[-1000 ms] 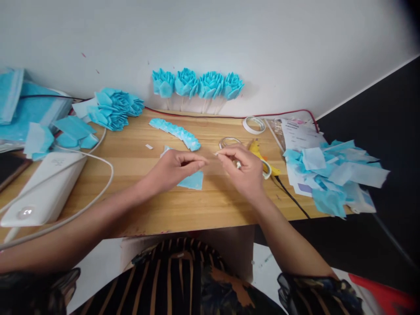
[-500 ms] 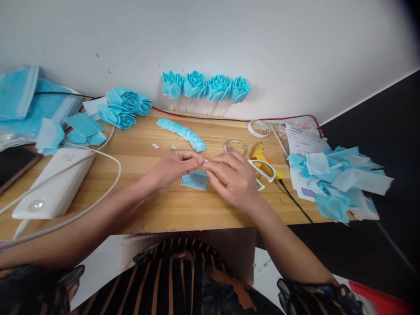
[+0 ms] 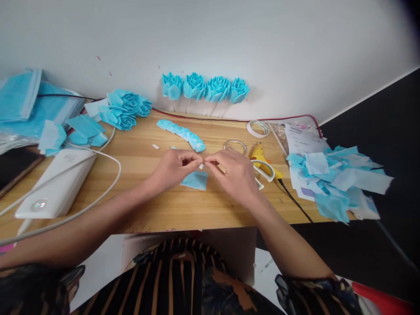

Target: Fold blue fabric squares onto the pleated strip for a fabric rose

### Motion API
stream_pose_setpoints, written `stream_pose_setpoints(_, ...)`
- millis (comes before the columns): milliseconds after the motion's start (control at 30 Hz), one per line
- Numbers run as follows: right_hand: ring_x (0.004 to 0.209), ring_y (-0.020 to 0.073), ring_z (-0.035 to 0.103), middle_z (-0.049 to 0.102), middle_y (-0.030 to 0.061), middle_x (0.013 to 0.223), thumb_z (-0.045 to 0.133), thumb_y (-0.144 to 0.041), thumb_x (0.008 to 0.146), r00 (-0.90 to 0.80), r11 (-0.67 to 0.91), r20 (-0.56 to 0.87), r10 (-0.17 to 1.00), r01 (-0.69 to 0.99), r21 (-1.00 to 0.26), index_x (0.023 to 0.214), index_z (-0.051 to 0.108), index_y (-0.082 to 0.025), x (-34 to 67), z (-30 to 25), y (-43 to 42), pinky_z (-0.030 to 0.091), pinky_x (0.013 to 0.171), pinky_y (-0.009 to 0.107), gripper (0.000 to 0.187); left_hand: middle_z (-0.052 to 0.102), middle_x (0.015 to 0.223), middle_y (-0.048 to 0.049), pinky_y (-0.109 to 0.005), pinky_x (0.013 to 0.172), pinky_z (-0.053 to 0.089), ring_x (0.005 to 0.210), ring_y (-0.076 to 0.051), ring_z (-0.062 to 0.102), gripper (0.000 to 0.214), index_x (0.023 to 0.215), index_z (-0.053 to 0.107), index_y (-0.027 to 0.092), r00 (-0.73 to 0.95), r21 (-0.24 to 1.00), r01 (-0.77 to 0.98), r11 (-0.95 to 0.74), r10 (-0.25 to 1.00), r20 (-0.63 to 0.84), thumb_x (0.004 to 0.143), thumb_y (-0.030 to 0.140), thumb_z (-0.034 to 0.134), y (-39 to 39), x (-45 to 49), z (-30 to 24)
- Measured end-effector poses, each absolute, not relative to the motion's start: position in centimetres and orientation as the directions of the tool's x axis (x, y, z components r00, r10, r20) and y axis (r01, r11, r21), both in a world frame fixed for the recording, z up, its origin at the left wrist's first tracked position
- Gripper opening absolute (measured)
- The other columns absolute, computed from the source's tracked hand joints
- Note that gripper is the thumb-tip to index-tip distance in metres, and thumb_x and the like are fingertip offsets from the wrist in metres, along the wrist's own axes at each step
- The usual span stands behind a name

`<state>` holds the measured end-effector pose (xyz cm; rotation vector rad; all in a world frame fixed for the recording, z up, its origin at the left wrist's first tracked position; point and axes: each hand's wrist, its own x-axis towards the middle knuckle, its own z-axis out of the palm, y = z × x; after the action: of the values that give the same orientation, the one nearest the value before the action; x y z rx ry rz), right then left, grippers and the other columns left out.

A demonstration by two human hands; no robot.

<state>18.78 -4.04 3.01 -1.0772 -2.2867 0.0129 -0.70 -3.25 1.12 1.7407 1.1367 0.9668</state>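
My left hand (image 3: 175, 167) and my right hand (image 3: 232, 174) meet fingertip to fingertip over the wooden desk (image 3: 164, 205). Both pinch a tiny white scrap (image 3: 201, 166), likely a bit of tape, between them. Just under the fingers lies a light blue paper square (image 3: 196, 180). A curved strip of folded blue petals (image 3: 182, 133) lies behind my hands. White-handled scissors (image 3: 262, 171) and a yellow glue gun (image 3: 262, 156) rest right beside my right hand.
Several blue paper flowers (image 3: 205, 87) lean on the wall, more (image 3: 126, 108) lie at the left. Tape rolls (image 3: 257, 128) (image 3: 235, 145), a white power bank (image 3: 55, 183) with cable, blue sheets (image 3: 33, 109) and a scrap pile (image 3: 334, 179) crowd the desk sides.
My hands came together from apart; the fingertips now pinch the white scrap between them. The right hand moved left, away from the scissors.
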Motion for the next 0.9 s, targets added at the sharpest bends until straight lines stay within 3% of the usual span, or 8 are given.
stream_pose_setpoints(133,0.069,0.0179,0.057,0.068,0.0025,0.069,0.052,-0.018,0.097,-0.513,0.661,0.622,0.592,0.75,-0.01,0.075,0.063,-0.021,18.2,2.6,-3.8,0.037,0.065,0.033,0.025,0.055,0.059,0.0028,-0.024,0.057,0.034,0.058,-0.01,0.043,0.028,0.062,0.065,0.018,0.292,0.974,0.206,-0.097,0.956,0.033,0.083,0.037,0.063,-2.8,-1.0,1.3)
stream_pose_setpoints(267,0.069,0.0182,0.056,0.066,0.002,0.068,0.051,-0.016,0.096,-0.488,0.65,0.681,0.546,0.76,0.023,0.075,0.061,-0.022,17.7,2.5,-2.9,0.036,0.064,0.034,0.024,0.046,0.053,0.003,-0.025,0.051,0.027,0.051,-0.009,0.035,0.034,0.062,0.066,0.017,0.34,0.987,-0.034,0.155,0.931,-0.135,0.084,0.044,0.068,-2.3,-1.3,1.8)
stream_pose_setpoints(367,0.071,0.0177,0.058,0.068,0.0015,0.071,0.053,-0.017,0.094,-0.416,0.657,0.699,0.581,0.747,-0.102,0.076,0.061,-0.023,17.5,2.9,-1.9,0.039,0.065,0.034,0.021,0.044,0.051,0.0039,-0.024,0.049,0.026,0.048,-0.008,0.035,0.026,0.081,0.076,0.016,0.354,0.946,-0.196,0.259,0.918,-0.178,0.084,0.041,0.07,-1.7,-1.7,2.0)
stream_pose_setpoints(433,0.072,0.0166,0.06,0.069,0.0011,0.075,0.056,-0.019,0.092,-0.279,0.623,0.696,0.662,0.721,-0.303,0.077,0.062,-0.022,17.6,3.0,-0.7,0.042,0.067,0.032,0.017,0.042,0.05,0.0051,-0.023,0.049,0.029,0.047,-0.008,0.036,0.022,0.088,0.077,0.016,0.296,0.926,-0.276,0.259,0.939,-0.175,0.083,0.036,0.071,-1.1,-2.3,2.1)
stream_pose_setpoints(533,0.069,0.0145,0.062,0.072,0.0003,0.08,0.056,-0.026,0.094,-0.068,0.474,0.545,0.836,0.589,-0.654,0.086,0.065,-0.022,18.1,2.4,2.0,0.046,0.066,0.029,0.013,0.046,0.051,0.0055,-0.022,0.049,0.03,0.047,-0.007,0.038,0.018,0.093,0.076,0.018,0.163,0.934,-0.317,0.164,0.98,-0.116,0.085,0.034,0.072,-0.3,-3.3,2.0)
stream_pose_setpoints(600,0.07,0.0148,0.065,0.074,0.0011,0.082,0.05,-0.03,0.096,-0.076,0.389,0.407,0.91,0.495,-0.777,0.09,0.066,-0.021,18.5,1.4,4.1,0.049,0.068,0.029,0.019,0.048,0.053,0.0052,-0.022,0.049,0.029,0.049,-0.007,0.039,0.017,0.094,0.074,0.018,0.104,0.951,-0.296,0.089,0.993,-0.061,0.087,0.033,0.071,0.0,-3.8,1.8)
stream_pose_setpoints(700,0.079,0.0195,0.07,0.077,0.0049,0.088,0.049,-0.02,0.094,-0.16,0.309,0.266,0.95,0.594,-0.743,0.11,0.068,-0.018,18.8,-0.5,6.4,0.052,0.077,0.034,0.025,0.046,0.053,0.0055,-0.023,0.05,0.03,0.049,-0.008,0.038,0.014,0.086,0.07,0.018,0.054,0.973,-0.231,0.014,0.999,-0.001,0.086,0.032,0.073,0.1,-3.9,1.7)
stream_pose_setpoints(900,0.087,0.0235,0.07,0.078,0.0063,0.099,0.059,-0.012,0.085,-0.294,0.368,0.222,0.93,0.738,-0.565,0.146,0.05,-0.021,17.8,-2.4,6.5,0.052,0.082,0.038,0.062,0.048,0.05,0.0043,-0.024,0.049,0.03,0.047,-0.008,0.039,0.023,0.071,0.063,0.018,0.049,0.987,-0.158,-0.004,0.999,0.012,0.086,0.034,0.071,-0.8,-3.2,1.7)
